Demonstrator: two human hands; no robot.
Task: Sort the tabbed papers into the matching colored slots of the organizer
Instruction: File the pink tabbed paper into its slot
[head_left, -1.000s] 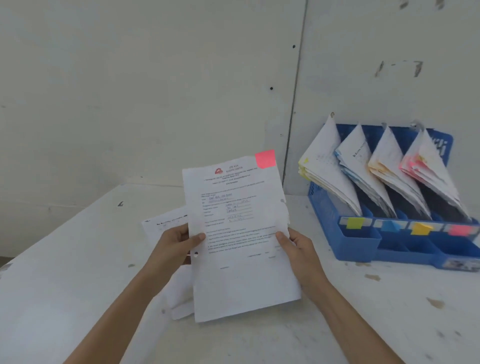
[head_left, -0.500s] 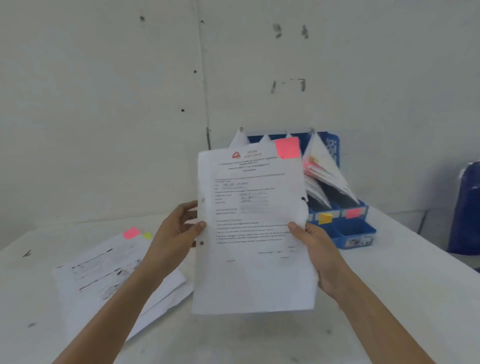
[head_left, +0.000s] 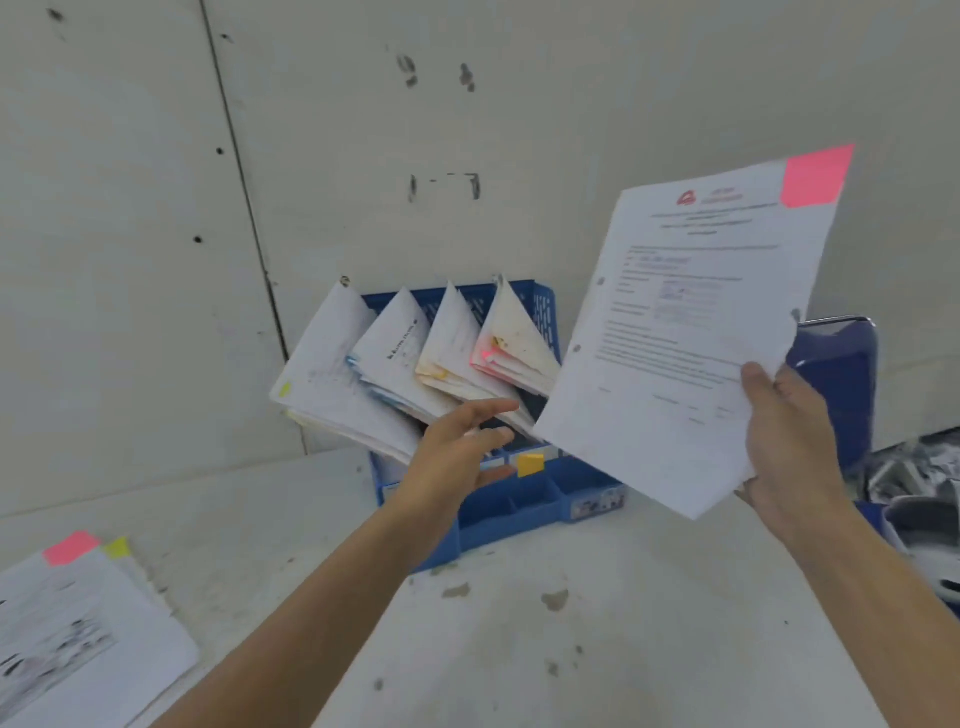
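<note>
My right hand (head_left: 789, 447) pinches a printed sheet (head_left: 680, 332) by its lower right corner and holds it up, tilted, to the right of the blue organizer (head_left: 519, 509). A pink tab (head_left: 815, 175) sits at the sheet's top right corner. My left hand (head_left: 457, 447) is off the sheet, fingers straight, reaching in front of the organizer's slots. Four leaning bundles of paper fill the slots; the rightmost bundle (head_left: 514, 338) shows pink tabs. A yellow label (head_left: 531, 464) marks one slot's front. The labels further right are hidden behind the sheet.
A stack of tabbed papers (head_left: 78, 623) lies at the table's left front, with a pink and a yellow tab on top. A dark blue object (head_left: 836, 384) and grey clutter (head_left: 914, 478) stand at the right. The white wall rises just behind the organizer.
My left hand has let go of the sheet and moved toward the organizer. My right hand has swung the sheet up and to the right. The view has turned toward the organizer.
</note>
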